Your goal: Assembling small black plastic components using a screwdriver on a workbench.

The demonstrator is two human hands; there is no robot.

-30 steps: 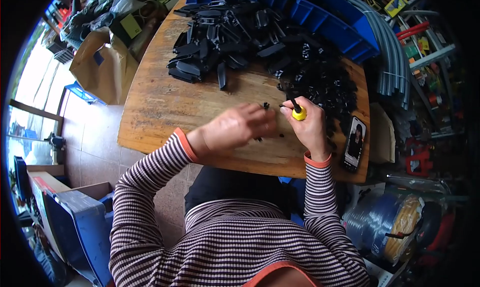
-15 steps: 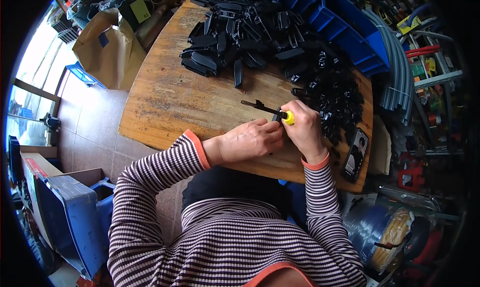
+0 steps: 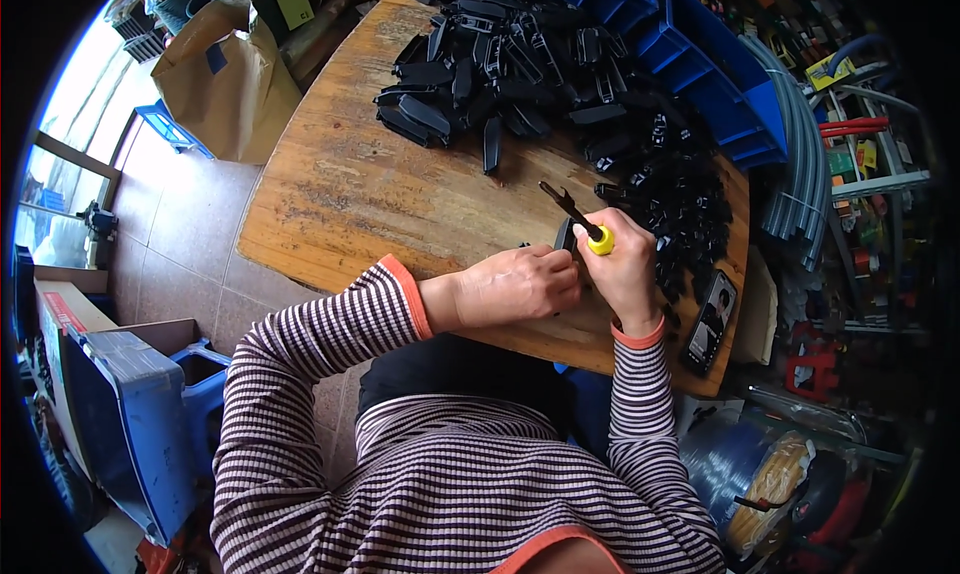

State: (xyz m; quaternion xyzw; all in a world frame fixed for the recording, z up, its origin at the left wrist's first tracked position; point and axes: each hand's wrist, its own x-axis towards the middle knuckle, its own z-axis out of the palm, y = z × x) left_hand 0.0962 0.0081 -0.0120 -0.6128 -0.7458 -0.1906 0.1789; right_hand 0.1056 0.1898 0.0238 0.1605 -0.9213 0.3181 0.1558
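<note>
Both hands meet at the near right part of the round, scuffed wooden worktop (image 3: 380,204), where a small black plastic part (image 3: 565,236) is being worked on with a hand tool. The right hand (image 3: 625,269) is wrapped in a closed fist round a screwdriver with a yellow butt and dark shaft (image 3: 585,224), its grip tight on the handle, the shaft slanting up and away to the left. The left hand (image 3: 515,286) has its fingers curled shut, pinching the small part just beside the tool; the part stands touching those fingertips, close above the wood (whether it rests on the board cannot be told). This looks like the fitting or prying stage on one piece, with the tool tip apparently lifted off it. A sensible next move would call for the left grip to keep the piece steady while the tip is brought into its slot without slipping toward the fingers. Beyond lie a large heap of long black plastic casings (image 3: 510,74) and a scatter of small black parts (image 3: 680,194); blue plastic bins (image 3: 700,64) stand behind, and a dark smartphone (image 3: 710,322) lies near the right rim.
</note>
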